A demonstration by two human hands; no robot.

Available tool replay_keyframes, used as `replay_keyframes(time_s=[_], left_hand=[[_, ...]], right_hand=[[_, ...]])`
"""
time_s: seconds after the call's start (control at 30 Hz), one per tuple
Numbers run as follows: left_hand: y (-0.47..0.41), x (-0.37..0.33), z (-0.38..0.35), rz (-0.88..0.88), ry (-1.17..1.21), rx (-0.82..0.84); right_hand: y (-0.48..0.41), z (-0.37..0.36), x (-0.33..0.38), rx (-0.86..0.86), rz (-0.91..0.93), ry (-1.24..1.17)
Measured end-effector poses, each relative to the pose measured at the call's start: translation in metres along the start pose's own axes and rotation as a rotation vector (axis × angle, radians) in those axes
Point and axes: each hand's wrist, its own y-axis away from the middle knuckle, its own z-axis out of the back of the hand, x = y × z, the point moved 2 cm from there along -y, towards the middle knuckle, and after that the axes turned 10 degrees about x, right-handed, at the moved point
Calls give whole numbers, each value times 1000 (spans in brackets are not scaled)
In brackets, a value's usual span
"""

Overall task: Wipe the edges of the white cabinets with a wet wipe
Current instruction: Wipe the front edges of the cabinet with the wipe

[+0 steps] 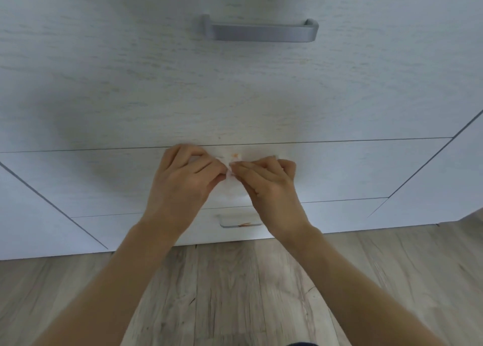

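We look down at the white cabinets (261, 92), whose drawer fronts fill the upper part of the view and run off the left, right and top edges, so we cannot see their full width. Both hands meet in front of the middle drawer front, just under the thin seam (352, 140) that parts it from the tall drawer above. The left hand (183, 178) and the right hand (266, 181) each have their fingers curled inward and together, and between them they pinch the wet wipe (232, 191). The wipe is white against a white panel and mostly covered by the fingers, so its outline is hard to trace. We make out a crumpled upper part with a small orange smudge, and a pale flap hanging below the knuckles. Whether the wipe touches the drawer front or is held just off it, we cannot tell. The thumbs are hidden behind the other fingers. A grey handle (258, 32) sits plainly on the tall drawer. A second handle (239, 221) on the lowest drawer is half covered by the two wrists and shows an orange mark. Both forearms cross the wooden floor (235, 280) and leave the view at the bottom corners. A dark scrap (300, 344) at the bottom edge is cut off beyond recognition.
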Motion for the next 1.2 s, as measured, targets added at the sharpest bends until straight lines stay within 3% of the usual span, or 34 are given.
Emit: replay_keyframes(time_s=[0.3,0.57,0.8,1.2], left_hand=[[-10,-22,-9,8,51,30],[-3,-6,-2,15,-9,36],[5,4,-3,20,-15,0],[-13,-26,-12,26,35,15]], right_hand=[[11,39,-45,26,121,204],[14,28,-31,-91,-11,143],[4,13,-8,-53,-78,47],[11,35,-48,57,109,158]])
